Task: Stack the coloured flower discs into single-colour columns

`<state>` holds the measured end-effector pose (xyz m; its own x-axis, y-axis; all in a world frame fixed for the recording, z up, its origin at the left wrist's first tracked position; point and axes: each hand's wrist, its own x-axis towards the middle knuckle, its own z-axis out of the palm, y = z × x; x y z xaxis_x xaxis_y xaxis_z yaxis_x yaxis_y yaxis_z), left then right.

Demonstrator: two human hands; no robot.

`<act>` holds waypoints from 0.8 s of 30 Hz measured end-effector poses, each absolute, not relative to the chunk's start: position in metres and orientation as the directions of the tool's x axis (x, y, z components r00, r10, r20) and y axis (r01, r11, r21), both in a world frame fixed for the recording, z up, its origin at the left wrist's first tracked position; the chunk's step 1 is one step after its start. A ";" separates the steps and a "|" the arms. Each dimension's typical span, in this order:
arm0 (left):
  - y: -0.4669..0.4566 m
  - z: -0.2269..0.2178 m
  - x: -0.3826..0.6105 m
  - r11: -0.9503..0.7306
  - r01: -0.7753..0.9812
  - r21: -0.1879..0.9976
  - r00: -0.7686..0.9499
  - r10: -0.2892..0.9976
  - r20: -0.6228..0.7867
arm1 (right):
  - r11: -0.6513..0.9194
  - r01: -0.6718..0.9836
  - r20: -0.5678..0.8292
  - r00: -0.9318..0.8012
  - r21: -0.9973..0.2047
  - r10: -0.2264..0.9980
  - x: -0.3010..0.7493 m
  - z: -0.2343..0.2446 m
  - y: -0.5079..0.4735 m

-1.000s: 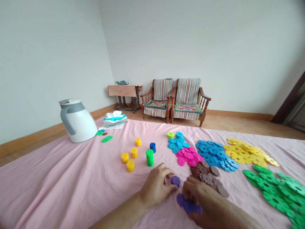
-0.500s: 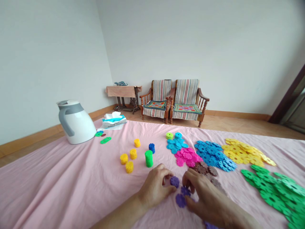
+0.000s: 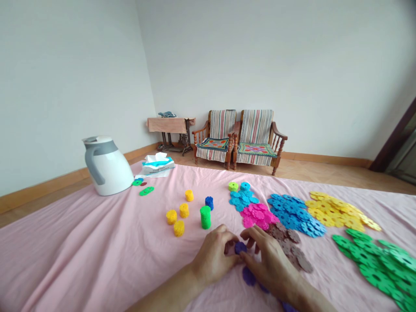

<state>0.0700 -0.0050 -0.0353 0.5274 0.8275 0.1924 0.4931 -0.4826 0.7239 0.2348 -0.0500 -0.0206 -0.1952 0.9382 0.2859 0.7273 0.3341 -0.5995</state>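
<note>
My left hand (image 3: 217, 251) steadies a small purple stack of notched plastic discs (image 3: 241, 248) between thumb and fingers, low over the pink cloth. On the right side of that stack, my right hand (image 3: 267, 255) closes its thumb and fingertips over the top. The purple disc pinched there is mostly hidden by the fingers. Loose purple discs (image 3: 249, 276) lie below my right hand, partly covered by it. Just beyond my left hand stand a tall green stack (image 3: 205, 217) and a dark blue stack (image 3: 209, 203). Several yellow stacks (image 3: 178, 228) are grouped further left.
Brown discs (image 3: 292, 247), pink discs (image 3: 258, 216), blue discs (image 3: 289, 212), yellow discs (image 3: 338, 209) and green discs (image 3: 380, 260) lie in piles to the right. A white jug (image 3: 108, 167) and a tissue box (image 3: 158, 164) stand at the far left on the pink cloth (image 3: 113, 251).
My right hand has lifted from the loose purple discs and moved up and left to the purple stack. My left hand keeps its hold. The view has shifted slightly.
</note>
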 end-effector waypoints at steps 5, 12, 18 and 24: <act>-0.005 -0.035 0.069 -0.458 0.489 0.742 0.519 0.837 0.174 | 0.259 0.798 0.244 -0.144 -0.545 0.959 0.256 -0.013 -0.052; -0.005 -0.033 0.069 -0.479 0.493 0.726 0.525 0.829 0.190 | 0.161 0.807 -0.141 -0.288 -0.568 0.947 0.278 0.011 -0.077; -0.006 -0.029 0.071 -0.481 0.513 0.711 0.521 0.833 0.186 | 0.157 0.831 -0.172 -0.289 -0.534 0.942 0.266 0.017 -0.082; -0.006 -0.031 0.070 -0.466 0.506 0.726 0.512 0.840 0.182 | 0.102 0.761 -0.128 -0.237 -0.640 0.963 0.271 0.005 -0.073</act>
